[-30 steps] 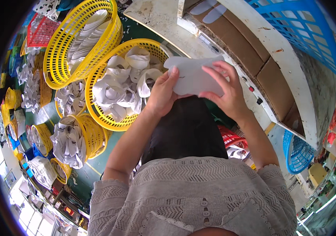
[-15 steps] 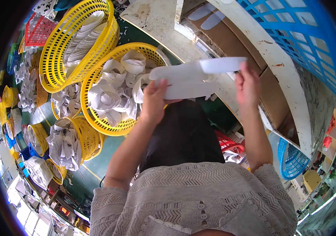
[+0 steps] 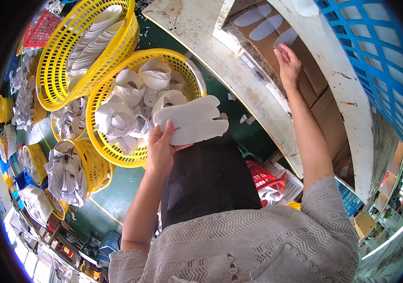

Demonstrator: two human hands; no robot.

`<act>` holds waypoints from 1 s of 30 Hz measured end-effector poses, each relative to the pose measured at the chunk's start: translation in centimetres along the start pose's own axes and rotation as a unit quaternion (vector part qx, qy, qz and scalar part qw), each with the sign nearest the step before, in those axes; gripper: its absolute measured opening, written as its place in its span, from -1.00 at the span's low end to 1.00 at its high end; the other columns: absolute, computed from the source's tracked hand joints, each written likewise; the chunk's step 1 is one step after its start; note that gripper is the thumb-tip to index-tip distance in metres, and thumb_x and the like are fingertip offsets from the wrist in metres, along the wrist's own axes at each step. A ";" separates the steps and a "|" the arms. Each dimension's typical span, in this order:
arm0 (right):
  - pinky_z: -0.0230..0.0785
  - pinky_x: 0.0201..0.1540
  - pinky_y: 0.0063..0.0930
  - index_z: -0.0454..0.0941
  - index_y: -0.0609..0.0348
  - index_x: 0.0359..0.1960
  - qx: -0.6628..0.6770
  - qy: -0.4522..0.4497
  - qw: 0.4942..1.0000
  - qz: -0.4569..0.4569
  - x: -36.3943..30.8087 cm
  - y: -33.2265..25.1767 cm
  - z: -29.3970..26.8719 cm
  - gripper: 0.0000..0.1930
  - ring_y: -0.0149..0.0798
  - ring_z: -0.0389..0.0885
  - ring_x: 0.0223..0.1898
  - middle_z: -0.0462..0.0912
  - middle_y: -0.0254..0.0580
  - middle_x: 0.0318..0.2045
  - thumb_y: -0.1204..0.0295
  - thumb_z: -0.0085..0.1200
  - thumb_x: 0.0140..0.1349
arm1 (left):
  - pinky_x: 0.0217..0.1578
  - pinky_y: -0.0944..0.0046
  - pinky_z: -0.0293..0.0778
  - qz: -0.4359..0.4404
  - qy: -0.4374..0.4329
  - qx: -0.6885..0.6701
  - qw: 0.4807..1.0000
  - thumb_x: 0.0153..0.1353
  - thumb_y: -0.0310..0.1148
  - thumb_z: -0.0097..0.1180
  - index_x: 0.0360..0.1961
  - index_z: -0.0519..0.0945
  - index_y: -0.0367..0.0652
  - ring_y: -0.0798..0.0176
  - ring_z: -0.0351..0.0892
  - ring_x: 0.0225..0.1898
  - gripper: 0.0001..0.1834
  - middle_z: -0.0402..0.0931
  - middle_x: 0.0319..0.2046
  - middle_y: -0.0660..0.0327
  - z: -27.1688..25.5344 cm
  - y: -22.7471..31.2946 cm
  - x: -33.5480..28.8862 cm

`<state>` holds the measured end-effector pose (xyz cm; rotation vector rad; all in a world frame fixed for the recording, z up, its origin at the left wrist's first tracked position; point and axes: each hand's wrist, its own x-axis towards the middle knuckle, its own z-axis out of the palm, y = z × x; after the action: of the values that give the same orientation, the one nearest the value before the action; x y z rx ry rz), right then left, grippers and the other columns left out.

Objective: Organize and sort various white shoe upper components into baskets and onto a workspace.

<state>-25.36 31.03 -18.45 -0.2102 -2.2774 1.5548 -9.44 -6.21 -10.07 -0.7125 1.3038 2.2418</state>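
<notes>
My left hand (image 3: 160, 153) is closed on several white insoles (image 3: 189, 120), held fanned out in front of my lap, thumb on top. My right hand (image 3: 290, 68) reaches over a brown cardboard surface (image 3: 307, 61) inside the white machine frame. Its fingers are apart, with the fingertips at the near end of one white insole (image 3: 286, 37). That insole lies beside two others, a middle insole (image 3: 266, 27) and a far-left insole (image 3: 252, 15), roughly parallel on the cardboard.
A yellow basket (image 3: 98, 101) of curled white offcuts stands left of my hands. Behind it, another yellow basket (image 3: 45, 70) holds stacked white insoles. A blue basket (image 3: 376, 61) rises at the right. The white frame's edge (image 3: 239, 89) runs between my arms. A red basket (image 3: 263, 177) stands below.
My right hand has moved up and away from the left, taking an insole over to the cardboard. My left hand has drawn left and down with the other insoles.
</notes>
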 end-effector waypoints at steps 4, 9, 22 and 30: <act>0.36 0.04 -0.44 0.55 0.18 -0.06 -0.160 -0.059 0.980 -0.098 -0.1 0.8 -0.5 -0.62 -0.21 0.56 -0.01 0.58 -0.13 -0.02 0.32 0.26 0.09 | -0.20 0.12 0.64 -0.015 0.000 0.004 1.000 0.39 -0.20 -0.14 0.01 0.38 -0.37 0.11 0.59 -0.11 -0.60 0.50 -0.10 0.02 0.0 -0.3 -0.1; 0.32 0.05 -0.28 0.56 0.15 -0.09 -0.268 -0.052 0.939 -0.209 0.4 0.6 -1.5 -0.66 -0.07 0.50 -0.07 0.56 -0.08 -0.12 0.35 0.24 0.09 | -0.18 0.09 0.63 -0.026 -0.020 -0.002 0.999 0.39 -0.19 -0.13 0.03 0.36 -0.37 0.11 0.58 -0.09 -0.58 0.50 -0.09 0.04 0.9 0.0 0.9; 0.38 -0.19 -0.31 0.47 0.15 -0.14 -0.185 -0.261 0.927 -0.195 -14.9 -18.0 5.3 -0.64 -0.11 0.50 -0.18 0.47 -0.14 -0.16 0.42 0.29 0.02 | 0.05 0.04 0.48 -0.059 -0.148 -0.086 0.983 0.42 -0.12 -0.24 0.11 0.32 -0.35 0.09 0.47 0.08 -0.51 0.43 0.03 0.01 5.2 0.1 2.6; 0.11 -0.57 -0.66 0.57 0.17 -0.31 0.254 0.050 0.947 0.189 -11.0 -14.2 -2.2 -0.83 -0.56 0.32 -0.56 0.51 -0.44 -0.52 0.33 0.05 0.31 | 0.02 0.01 0.50 -0.032 -0.077 -0.134 0.987 0.42 -0.20 -0.22 0.06 0.33 -0.36 -0.08 0.54 0.00 -0.58 0.49 -0.05 -0.09 2.5 0.1 3.9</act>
<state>-13.22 23.99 -7.10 -0.5909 -1.7493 2.2047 -12.99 -3.56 -11.35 -0.6468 0.9039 2.3930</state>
